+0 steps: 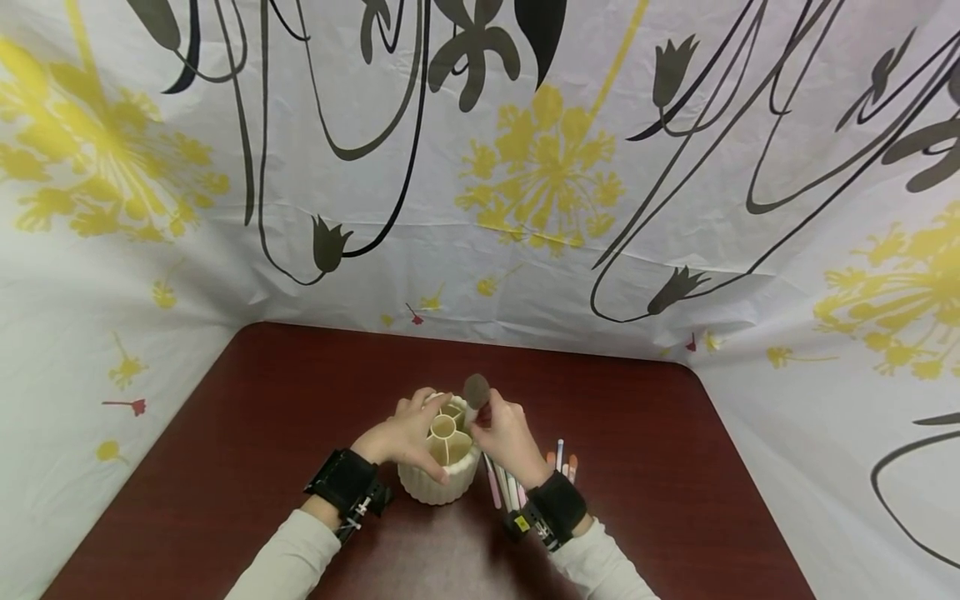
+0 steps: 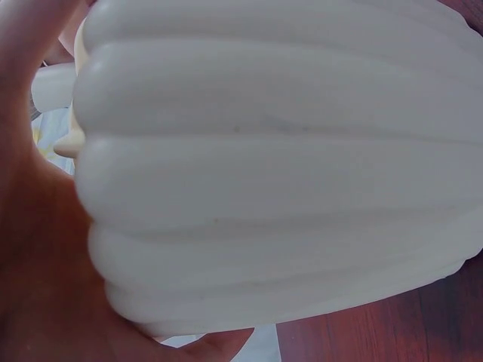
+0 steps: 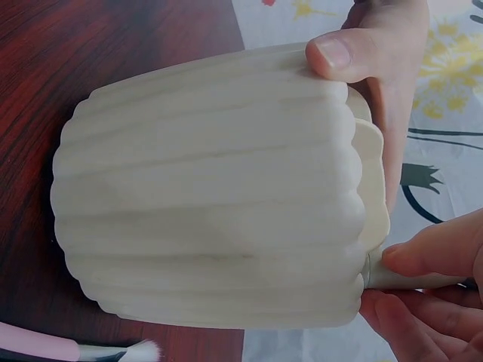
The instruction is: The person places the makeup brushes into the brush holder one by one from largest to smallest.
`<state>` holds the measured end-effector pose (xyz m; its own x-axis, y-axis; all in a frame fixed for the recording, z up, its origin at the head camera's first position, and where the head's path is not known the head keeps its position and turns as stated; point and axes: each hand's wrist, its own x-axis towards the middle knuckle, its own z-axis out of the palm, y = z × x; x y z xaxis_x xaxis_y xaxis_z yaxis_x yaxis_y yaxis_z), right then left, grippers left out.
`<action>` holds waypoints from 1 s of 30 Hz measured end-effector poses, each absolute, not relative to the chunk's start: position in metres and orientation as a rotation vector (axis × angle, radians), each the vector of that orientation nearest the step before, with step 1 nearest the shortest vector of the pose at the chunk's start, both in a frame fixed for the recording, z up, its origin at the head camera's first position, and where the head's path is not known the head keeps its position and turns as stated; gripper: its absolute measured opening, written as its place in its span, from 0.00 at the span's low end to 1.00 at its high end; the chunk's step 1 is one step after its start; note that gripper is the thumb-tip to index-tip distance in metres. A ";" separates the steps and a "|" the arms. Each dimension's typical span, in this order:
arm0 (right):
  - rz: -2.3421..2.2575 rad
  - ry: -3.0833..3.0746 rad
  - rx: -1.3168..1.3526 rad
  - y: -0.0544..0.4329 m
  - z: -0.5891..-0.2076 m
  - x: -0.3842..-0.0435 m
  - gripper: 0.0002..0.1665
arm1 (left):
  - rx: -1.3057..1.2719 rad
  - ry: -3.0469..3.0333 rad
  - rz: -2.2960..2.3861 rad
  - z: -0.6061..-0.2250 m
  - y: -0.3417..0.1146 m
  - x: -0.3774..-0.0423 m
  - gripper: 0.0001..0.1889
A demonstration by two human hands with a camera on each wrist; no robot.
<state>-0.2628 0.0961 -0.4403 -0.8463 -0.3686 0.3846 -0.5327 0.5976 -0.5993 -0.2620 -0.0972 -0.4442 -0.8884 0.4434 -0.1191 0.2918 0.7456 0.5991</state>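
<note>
A white ribbed brush holder (image 1: 438, 485) stands upright on the table, its top split into compartments around a round middle one. Across its rim my left hand (image 1: 401, 437) is spread, gripping it with the thumb on the near side and the fingers on the far side. My right hand (image 1: 515, 439) pinches a makeup brush (image 1: 476, 393) with a fluffy grey-brown head pointing up. In the right wrist view, the brush's pale handle (image 3: 411, 280) meets the holder's scalloped rim at one side, and its lower end is hidden. Ribbed wall (image 2: 279, 166) fills most of the left wrist view.
Several makeup brushes (image 1: 513, 492) lie on the dark red table (image 1: 637, 500) to the right of the holder, partly under my right wrist. One pink-handled brush (image 3: 41, 343) shows its bristles near the holder's base. A patterned white curtain (image 1: 420, 300) hangs behind the table.
</note>
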 end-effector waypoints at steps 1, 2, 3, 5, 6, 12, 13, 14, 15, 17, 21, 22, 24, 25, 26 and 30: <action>1.081 -2.604 0.750 0.096 -0.440 -0.263 0.14 | 0.579 2.695 0.861 -0.444 -0.097 -0.262 0.62; 1.074 -2.603 0.752 0.096 -0.440 -0.263 0.14 | 0.579 2.697 0.859 -0.444 -0.097 -0.262 0.62; 1.066 -2.601 0.759 0.096 -0.440 -0.263 0.14 | 0.578 2.699 0.853 -0.444 -0.097 -0.262 0.62; 1.061 -2.605 0.754 0.096 -0.441 -0.263 0.14 | 0.579 2.700 0.855 -0.444 -0.097 -0.262 0.62; 1.061 -2.605 0.755 0.096 -0.441 -0.263 0.14 | 0.579 2.700 0.854 -0.444 -0.097 -0.261 0.62; 1.078 -2.610 0.746 0.096 -0.442 -0.262 0.16 | 0.565 2.713 0.853 -0.444 -0.097 -0.260 0.62; 1.078 -2.612 0.744 0.097 -0.442 -0.262 0.17 | 0.564 2.715 0.853 -0.444 -0.097 -0.260 0.62; 1.076 -2.614 0.743 0.097 -0.442 -0.262 0.17 | 0.562 2.718 0.855 -0.443 -0.097 -0.260 0.62; 1.078 -2.617 0.742 0.097 -0.442 -0.262 0.17 | 0.561 2.719 0.853 -0.443 -0.096 -0.260 0.62; 1.081 -2.621 0.746 0.098 -0.441 -0.262 0.17 | 0.562 2.720 0.855 -0.443 -0.096 -0.260 0.62; 1.113 -2.623 0.750 0.101 -0.439 -0.262 0.18 | 0.559 2.719 0.849 -0.443 -0.096 -0.260 0.62; 1.122 -2.622 0.748 0.102 -0.438 -0.262 0.18 | 0.559 2.720 0.847 -0.443 -0.096 -0.260 0.62; 1.151 -2.624 0.736 0.105 -0.437 -0.262 0.19 | 0.556 2.722 0.844 -0.443 -0.096 -0.260 0.62; 1.162 -2.626 0.727 0.106 -0.437 -0.262 0.19 | 0.556 2.725 0.843 -0.443 -0.096 -0.260 0.62; 1.164 -2.628 0.719 0.107 -0.437 -0.263 0.19 | 0.555 2.727 0.842 -0.443 -0.096 -0.260 0.62; 1.130 -2.625 0.695 0.114 -0.439 -0.265 0.19 | 0.555 2.731 0.850 -0.442 -0.096 -0.260 0.62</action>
